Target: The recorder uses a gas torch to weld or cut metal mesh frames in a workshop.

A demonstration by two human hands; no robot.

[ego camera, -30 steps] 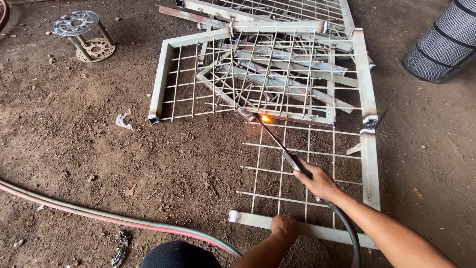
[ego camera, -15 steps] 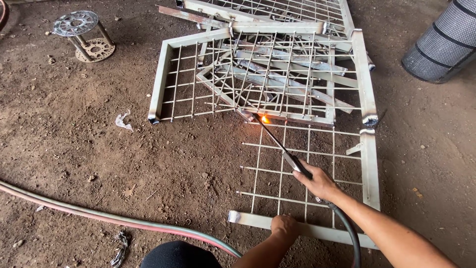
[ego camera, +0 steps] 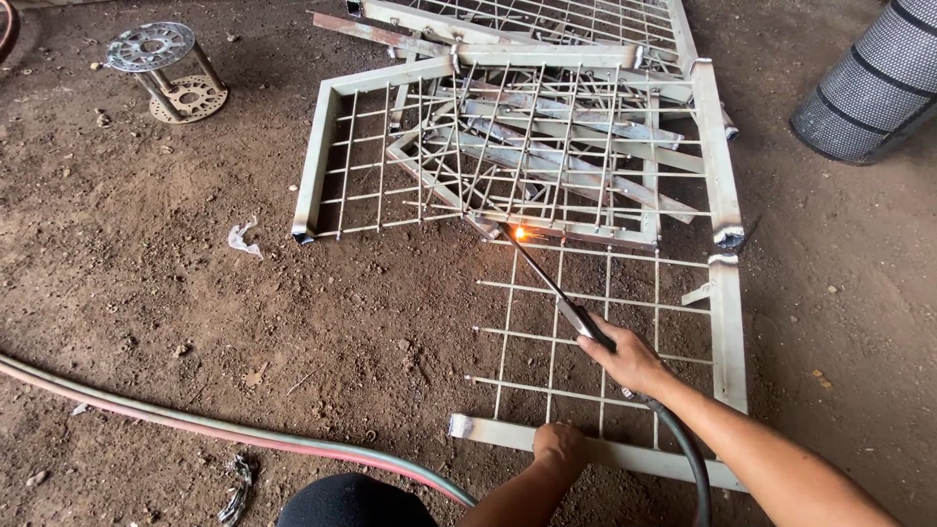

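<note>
Far left on the dirt floor, a small round metal stand (ego camera: pixel 166 68) sits well apart from the work, and a crumpled white scrap (ego camera: pixel 244 237) lies nearer the panels. Twin hoses (ego camera: pixel 195 422), red and green, run along the near left ground toward the person, kept clear of the hot zone.

Centre: a grey mesh panel (ego camera: pixel 322 156) lies flat over a pile of loose angle bars (ego camera: pixel 576 161), so the grid wires are reachable from above. A second mesh frame (ego camera: pixel 727 332) lies near and right of it, flat on the dirt.

Left hand (ego camera: pixel 560 444) is closed down on the near rail of that frame, likely pinning it so it doesn't shift. Right hand (ego camera: pixel 630 356) is wrapped tight around the cutting torch (ego camera: pixel 556 293), black hose trailing back along the forearm. The long reach keeps the hand away from the heat. The flame tip (ego camera: pixel 520 234) glows orange at the near edge of the first panel, touching or just off a wire; can't tell which.

Far right, a perforated metal cylinder (ego camera: pixel 869 88) lies tilted, apart from everything.

Versus the earlier frames: essentially no change. Torch tip holds the same spot, both hands keep their grip, and the glow looks about the same.
</note>
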